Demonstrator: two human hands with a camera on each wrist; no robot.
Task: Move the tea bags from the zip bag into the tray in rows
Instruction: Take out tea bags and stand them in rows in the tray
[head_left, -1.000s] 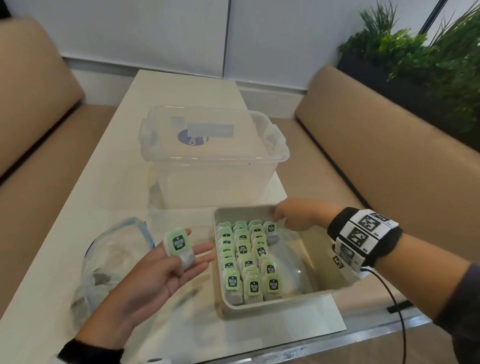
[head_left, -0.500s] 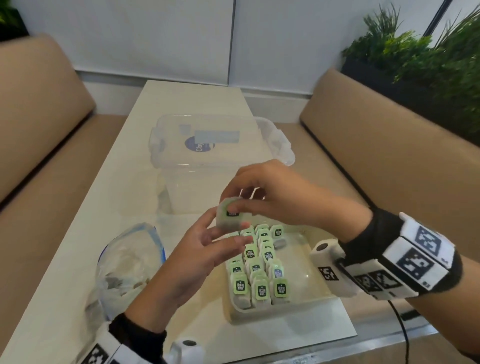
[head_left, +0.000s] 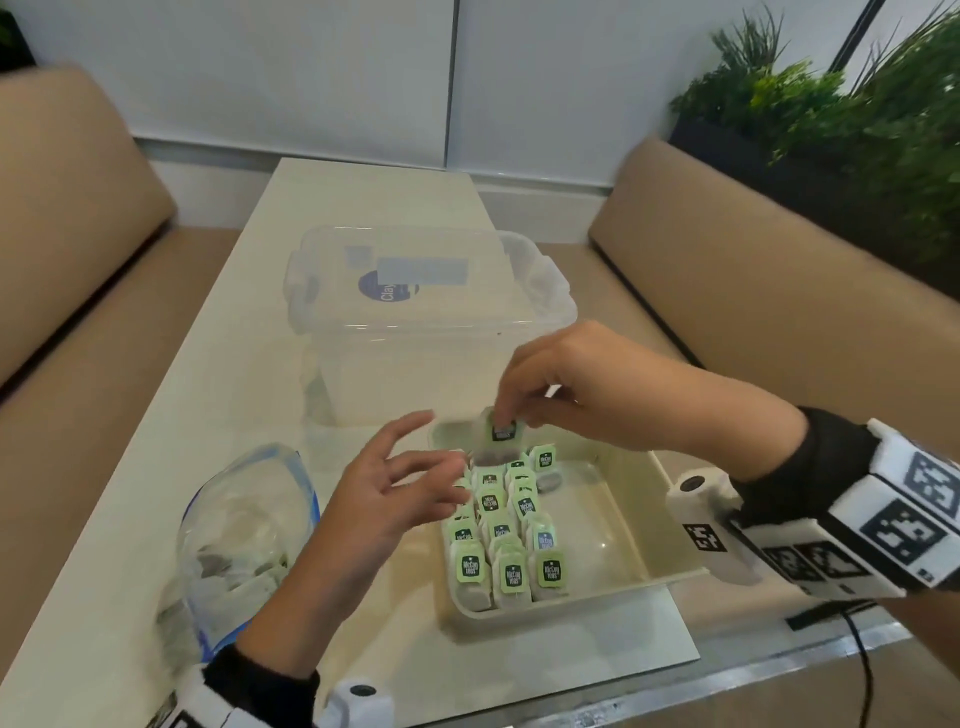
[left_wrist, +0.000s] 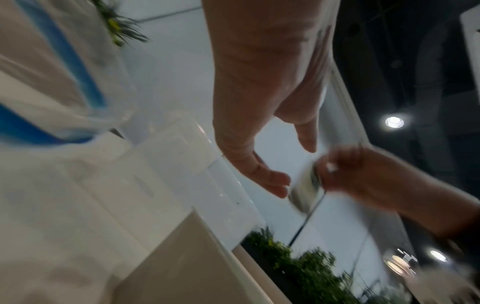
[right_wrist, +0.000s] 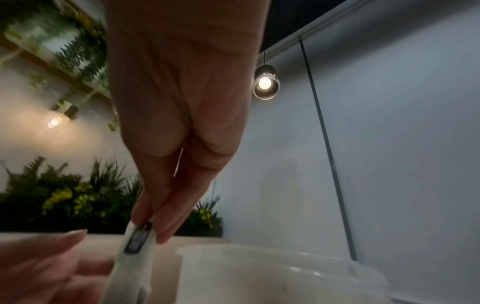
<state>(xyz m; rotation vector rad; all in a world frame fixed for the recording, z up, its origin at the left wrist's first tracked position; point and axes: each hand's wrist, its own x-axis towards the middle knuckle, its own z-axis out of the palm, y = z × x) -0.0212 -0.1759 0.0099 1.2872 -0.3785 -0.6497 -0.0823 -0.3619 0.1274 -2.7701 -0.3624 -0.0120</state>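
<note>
My right hand (head_left: 511, 410) pinches a tea bag (head_left: 500, 437) by its green tag, hanging over the far left corner of the cream tray (head_left: 654, 519). The right wrist view shows the same tea bag (right_wrist: 135, 246) held between thumb and fingers. My left hand (head_left: 415, 467) hovers open just left of the bag, fingers spread and holding nothing. Three rows of tea bags (head_left: 506, 540) with green tags fill the tray's left side. The clear zip bag (head_left: 244, 530) with a blue seal lies open on the table to the left, with several tea bags inside.
A clear lidded plastic box (head_left: 415, 312) stands right behind the tray. The tray's right half (head_left: 597, 525) is bare. Tan benches (head_left: 769, 322) flank the white table (head_left: 171, 415), and plants (head_left: 857, 114) sit at the back right.
The tea bag passed from my left hand to my right. My right hand now carries it over the tray's far end while the left hand has let go and drawn back.
</note>
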